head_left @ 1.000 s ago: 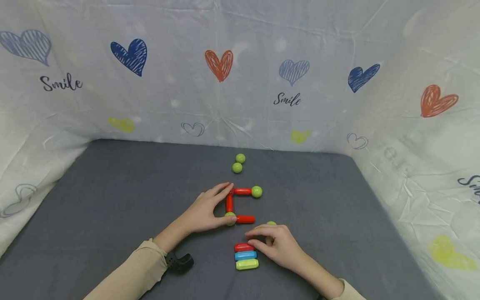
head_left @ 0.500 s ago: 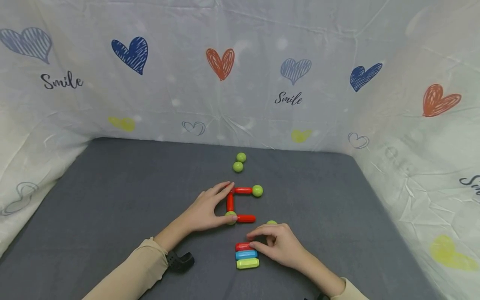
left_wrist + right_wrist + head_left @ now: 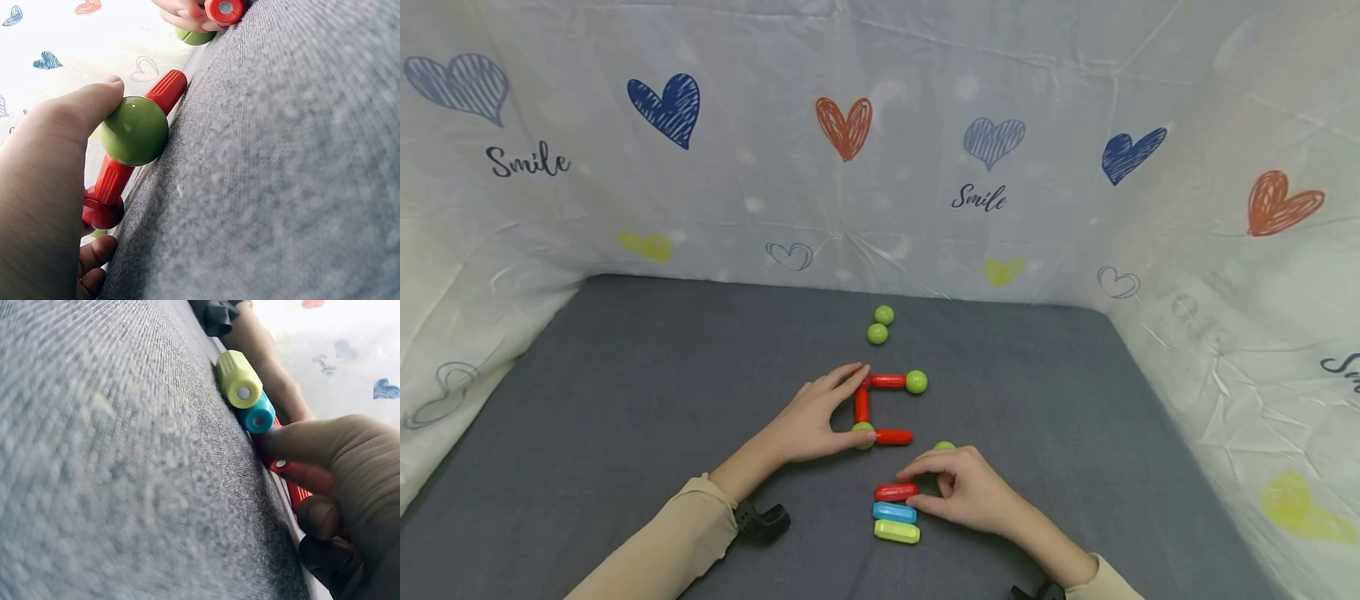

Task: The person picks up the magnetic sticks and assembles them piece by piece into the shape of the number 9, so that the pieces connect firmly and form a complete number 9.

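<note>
My left hand (image 3: pixel 808 421) steadies a three-sided frame of red magnetic sticks on the table. Its thumb presses the near green ball (image 3: pixel 134 131), while its fingertips touch the far corner, where a red ball (image 3: pixel 107 214) shows in the left wrist view. The frame's upper red stick (image 3: pixel 887 381) ends in a green ball (image 3: pixel 917 382); the lower red stick (image 3: pixel 895 437) has a bare end. Nearer the front, my right hand (image 3: pixel 970 493) pinches a loose red magnetic stick (image 3: pixel 895 492) between thumb and fingers. Beside it lie a blue stick (image 3: pixel 894 512) and a yellow-green stick (image 3: pixel 897 532).
Two green balls (image 3: pixel 877 334) lie farther back on the dark grey tabletop (image 3: pixel 700 350). Another green ball (image 3: pixel 944 446) is partly hidden behind my right hand. A white curtain (image 3: pixel 895 242) printed with hearts surrounds the back and sides.
The right thumb has slid down to the near side of the loose red stick, and the fingers now pinch it. Blue and yellow-green sticks have turned slightly. The left hand keeps its place on the frame.
</note>
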`<move>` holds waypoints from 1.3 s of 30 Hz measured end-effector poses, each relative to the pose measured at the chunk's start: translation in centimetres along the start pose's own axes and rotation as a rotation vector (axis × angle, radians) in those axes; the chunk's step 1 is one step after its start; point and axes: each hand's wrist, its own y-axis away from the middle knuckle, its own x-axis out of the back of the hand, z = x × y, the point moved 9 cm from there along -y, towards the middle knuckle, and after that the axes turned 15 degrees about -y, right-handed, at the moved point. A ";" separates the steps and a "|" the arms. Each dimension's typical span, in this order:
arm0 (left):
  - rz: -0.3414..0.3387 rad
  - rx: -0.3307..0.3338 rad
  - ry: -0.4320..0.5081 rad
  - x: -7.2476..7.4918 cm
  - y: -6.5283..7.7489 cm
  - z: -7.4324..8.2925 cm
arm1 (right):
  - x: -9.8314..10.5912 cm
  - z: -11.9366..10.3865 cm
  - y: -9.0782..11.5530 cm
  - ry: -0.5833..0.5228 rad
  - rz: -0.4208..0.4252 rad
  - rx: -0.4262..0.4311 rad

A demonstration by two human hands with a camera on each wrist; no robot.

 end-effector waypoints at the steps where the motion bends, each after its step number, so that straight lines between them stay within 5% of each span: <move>1: -0.001 0.000 0.000 0.0 0.0 0.0 | 0.0 0.0 0.0 0.005 -0.004 0.000; 18: -0.004 0.003 -0.002 -0.1 0.0 -0.1 | 0.2 -0.6 -0.1 -0.031 0.050 0.029; 26: -0.003 0.001 -0.003 -0.1 -0.1 -0.1 | 4.6 -1.3 -0.4 -0.045 0.225 0.052; 32: 0.007 -0.010 -0.005 -0.1 -0.1 -0.2 | 9.7 2.2 -0.6 0.003 0.437 -0.157; 39: 0.007 -0.015 -0.002 -0.1 -0.1 -0.1 | 10.6 6.7 -0.6 -0.083 0.434 -0.405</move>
